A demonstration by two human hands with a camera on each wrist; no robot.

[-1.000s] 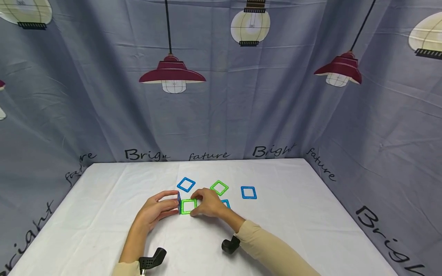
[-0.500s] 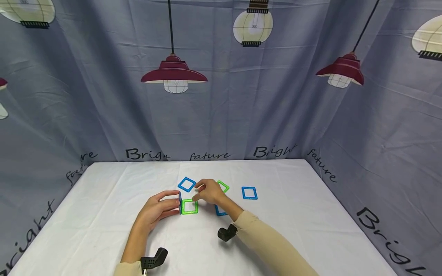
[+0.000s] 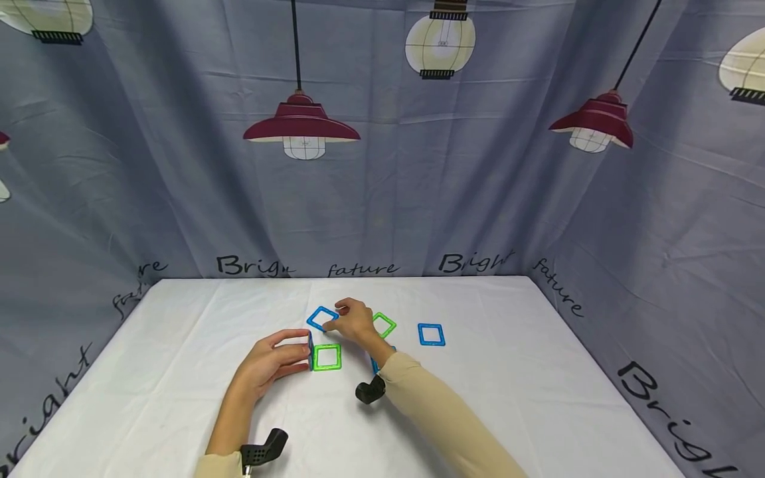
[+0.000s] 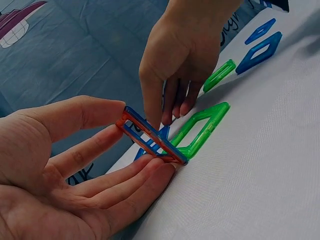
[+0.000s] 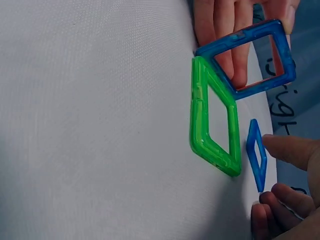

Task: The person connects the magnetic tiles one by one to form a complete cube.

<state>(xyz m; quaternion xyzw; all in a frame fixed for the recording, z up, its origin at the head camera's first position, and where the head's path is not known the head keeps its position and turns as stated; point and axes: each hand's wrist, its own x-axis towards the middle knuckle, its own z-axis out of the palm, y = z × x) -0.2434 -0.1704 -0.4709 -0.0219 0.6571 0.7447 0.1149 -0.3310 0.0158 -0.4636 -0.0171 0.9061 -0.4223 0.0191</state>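
Note:
My left hand [image 3: 271, 362] holds a blue square magnetic tile [image 5: 287, 65] upright by its edges. Its inner side shows reddish in the left wrist view. Against the foot of that tile lies a green square magnetic tile [image 5: 199, 115], flat on the white cloth. Just behind them is a second flat blue tile [image 3: 313, 313], turned like a diamond. My right hand [image 3: 354, 324] is over this blue tile's right side, thumb and fingers spread about its edge. In the right wrist view one fingertip touches the tile's side, and the other fingers are bent near its lower corner.
Another green tile [image 3: 388, 319] lies right of my right hand. A blue tile [image 3: 374, 365] is partly hidden beneath my right forearm, and one more blue tile [image 3: 431, 343] lies farther right. A grey printed curtain [image 3: 382, 199] hangs behind the white-clothed table [image 3: 508, 398].
My right hand has left the flat green tile and moved back and slightly left to the diamond-turned blue tile. My left hand stays in place with the upright tile.

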